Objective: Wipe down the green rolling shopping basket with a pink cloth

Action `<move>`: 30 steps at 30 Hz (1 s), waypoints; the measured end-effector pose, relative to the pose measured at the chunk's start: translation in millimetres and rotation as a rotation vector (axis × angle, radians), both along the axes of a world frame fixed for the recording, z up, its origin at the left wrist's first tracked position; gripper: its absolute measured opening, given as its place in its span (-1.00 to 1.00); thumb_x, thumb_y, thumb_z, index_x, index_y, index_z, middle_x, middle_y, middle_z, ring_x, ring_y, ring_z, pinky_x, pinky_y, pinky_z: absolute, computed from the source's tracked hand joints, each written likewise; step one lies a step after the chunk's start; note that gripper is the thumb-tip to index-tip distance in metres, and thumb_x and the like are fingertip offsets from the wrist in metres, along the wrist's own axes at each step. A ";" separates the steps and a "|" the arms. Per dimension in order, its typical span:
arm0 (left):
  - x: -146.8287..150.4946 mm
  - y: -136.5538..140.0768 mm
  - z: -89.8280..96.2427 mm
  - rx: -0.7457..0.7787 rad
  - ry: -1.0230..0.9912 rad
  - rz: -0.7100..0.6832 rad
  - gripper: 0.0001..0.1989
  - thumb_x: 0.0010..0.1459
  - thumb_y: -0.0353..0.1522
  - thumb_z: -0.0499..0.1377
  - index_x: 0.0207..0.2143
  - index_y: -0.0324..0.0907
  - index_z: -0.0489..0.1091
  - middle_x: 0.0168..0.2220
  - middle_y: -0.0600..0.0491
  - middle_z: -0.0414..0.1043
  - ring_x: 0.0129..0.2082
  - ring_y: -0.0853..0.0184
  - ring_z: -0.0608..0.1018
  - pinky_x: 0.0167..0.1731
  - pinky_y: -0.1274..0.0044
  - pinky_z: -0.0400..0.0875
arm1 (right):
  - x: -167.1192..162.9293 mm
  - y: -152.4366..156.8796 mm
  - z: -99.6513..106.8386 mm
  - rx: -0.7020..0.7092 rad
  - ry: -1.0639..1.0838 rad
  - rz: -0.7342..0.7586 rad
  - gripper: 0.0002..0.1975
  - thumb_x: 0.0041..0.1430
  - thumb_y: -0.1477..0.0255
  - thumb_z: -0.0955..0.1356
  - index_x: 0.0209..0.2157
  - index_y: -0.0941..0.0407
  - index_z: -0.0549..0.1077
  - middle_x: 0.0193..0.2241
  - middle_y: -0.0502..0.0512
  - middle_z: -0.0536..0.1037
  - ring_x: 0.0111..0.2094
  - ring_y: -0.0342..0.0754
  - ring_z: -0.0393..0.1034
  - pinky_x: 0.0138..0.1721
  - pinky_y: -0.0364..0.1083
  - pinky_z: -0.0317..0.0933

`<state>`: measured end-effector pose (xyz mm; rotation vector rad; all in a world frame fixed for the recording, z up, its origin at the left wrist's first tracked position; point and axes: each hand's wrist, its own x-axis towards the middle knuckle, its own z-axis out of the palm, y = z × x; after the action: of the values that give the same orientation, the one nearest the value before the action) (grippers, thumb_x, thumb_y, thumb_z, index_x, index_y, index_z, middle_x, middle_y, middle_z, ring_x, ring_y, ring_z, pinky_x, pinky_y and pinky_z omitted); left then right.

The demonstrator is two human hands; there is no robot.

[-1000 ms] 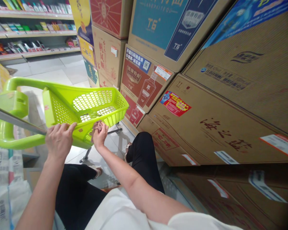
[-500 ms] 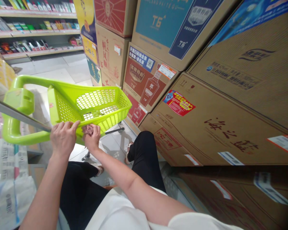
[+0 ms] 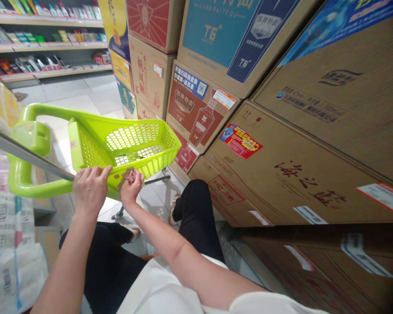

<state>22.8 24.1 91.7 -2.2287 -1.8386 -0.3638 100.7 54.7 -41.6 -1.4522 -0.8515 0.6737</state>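
A lime-green shopping cart [image 3: 75, 146] stands in front of me, its basket seemingly without goods. My left hand [image 3: 91, 187] is closed over the near rim of the cart, beside its handle, with the fingers curled over the edge. A crumpled brownish-pink cloth [image 3: 128, 175] is bunched in the fingers of my right hand [image 3: 132, 191]. That hand presses the cloth to the outer near side of the basket, just right of my left hand. A small brownish patch shows on the green plastic between the two hands.
Stacked cardboard cartons [image 3: 281, 161] wall off the right side. Shelves of bottles and small packages [image 3: 49, 48] stand at the back left. A metal bar [image 3: 29, 152] crosses on the left, above wrapped white packs [image 3: 16, 261]. Pale floor tiles [image 3: 85, 93] lie beyond the cart.
My right hand and the cloth have slid a little to the right along the basket's side, uncovering the brownish patch. My left hand keeps its grip on the rim.
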 end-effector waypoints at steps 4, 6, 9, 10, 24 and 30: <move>-2.8 -0.1 0.8 -0.007 -0.002 0.001 -0.56 0.33 -0.36 -0.10 -0.01 -0.05 0.56 -0.21 -0.12 0.53 -0.18 0.09 0.45 -0.03 0.27 0.20 | -21.6 -23.7 3.0 0.111 -0.148 0.215 -0.69 0.14 0.56 0.33 -0.07 0.05 0.44 -0.18 0.10 0.39 -0.11 -0.01 0.41 0.01 -0.02 0.40; -3.7 -0.6 1.5 -0.015 0.003 -0.003 -0.57 0.32 -0.33 -0.08 0.00 -0.07 0.55 -0.20 -0.14 0.53 -0.17 0.07 0.44 -0.04 0.25 0.20 | -25.9 -30.9 6.3 0.164 -0.252 0.312 -0.76 0.21 0.45 0.35 -0.07 0.05 0.45 -0.21 0.09 0.39 -0.14 0.00 0.41 -0.04 -0.03 0.42; -2.4 -2.0 3.6 -0.032 -0.018 0.005 -0.58 0.31 -0.32 -0.06 0.00 -0.10 0.56 -0.19 -0.17 0.53 -0.17 0.03 0.44 -0.04 0.23 0.21 | -23.6 -33.3 7.7 0.209 -0.397 0.383 -0.76 0.28 0.41 0.33 -0.03 0.07 0.46 -0.19 0.13 0.41 -0.12 0.02 0.41 -0.06 -0.02 0.43; -1.4 -2.6 4.5 -0.040 -0.034 0.009 -0.58 0.31 -0.31 -0.06 -0.02 -0.10 0.56 -0.19 -0.17 0.53 -0.17 0.02 0.44 -0.04 0.22 0.21 | -21.1 -32.5 5.9 0.221 -0.439 0.400 -0.75 0.29 0.41 0.32 -0.01 0.08 0.46 -0.15 0.16 0.42 -0.08 0.03 0.40 -0.04 -0.02 0.43; -2.8 -4.1 -2.3 -0.001 -0.051 0.012 -0.54 0.35 -0.34 -0.12 0.00 -0.05 0.56 -0.20 -0.11 0.53 -0.17 0.10 0.44 0.00 0.28 0.18 | 8.5 -24.7 -47.3 0.058 -0.435 0.382 -0.66 0.10 0.50 0.38 -0.05 0.05 0.48 -0.09 0.15 0.38 -0.15 -0.01 0.40 -0.09 -0.05 0.45; 1.4 -4.3 0.0 0.012 0.052 0.014 -0.51 0.36 -0.37 -0.16 0.02 -0.09 0.55 -0.20 -0.11 0.54 -0.20 0.11 0.43 -0.04 0.29 0.20 | 35.3 11.0 -14.9 0.042 -0.135 0.041 -0.62 0.13 0.58 0.26 0.00 0.11 0.37 -0.07 0.20 0.36 0.02 0.02 0.35 0.14 0.05 0.30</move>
<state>24.2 19.8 91.7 -2.1955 -1.8200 -0.3102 136.0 65.6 -56.6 -1.4576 -0.9973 0.5897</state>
